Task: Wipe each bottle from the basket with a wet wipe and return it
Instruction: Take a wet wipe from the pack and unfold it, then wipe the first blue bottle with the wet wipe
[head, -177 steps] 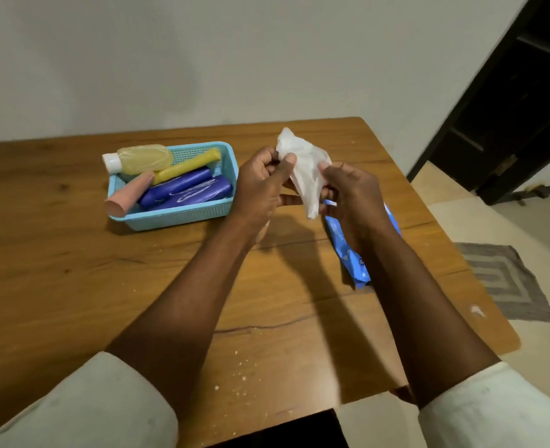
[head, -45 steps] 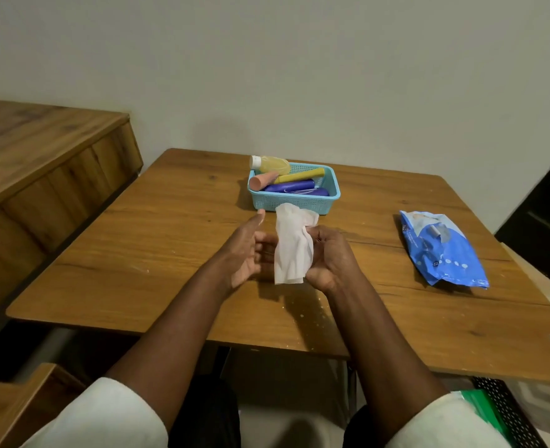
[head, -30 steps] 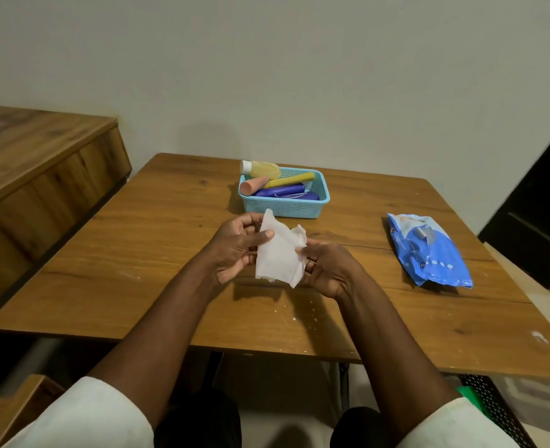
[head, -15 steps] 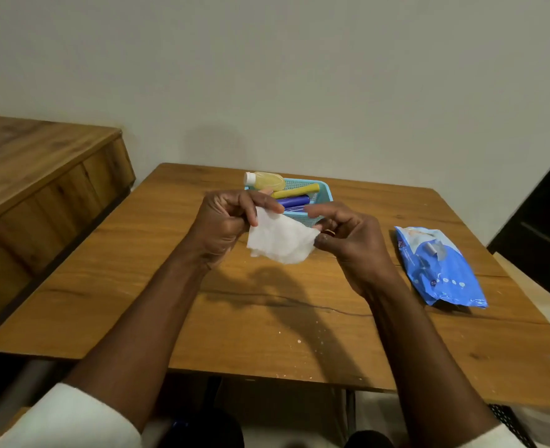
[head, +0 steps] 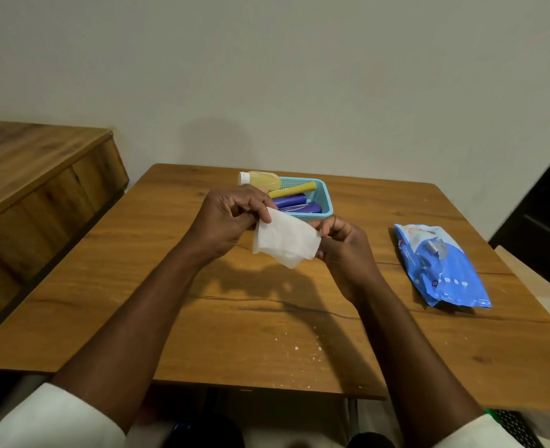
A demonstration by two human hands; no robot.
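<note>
One basket holds four visible bottles: one pale yellow bottle, one yellow tube, two purple bottles. One white wipe, one blue wipe pack, two hands, one table.

Dim warm light, soft shadows on table, wide-angle edge distortion.

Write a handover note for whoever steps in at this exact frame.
Left hand and right hand each pinch an edge of the wet wipe, spread above the table. The bottles, including the yellow bottle, lie in the blue basket. The wipes pack lies to the right. Done: wipe out. Left: apparently every bottle; none is out of the basket.
</note>
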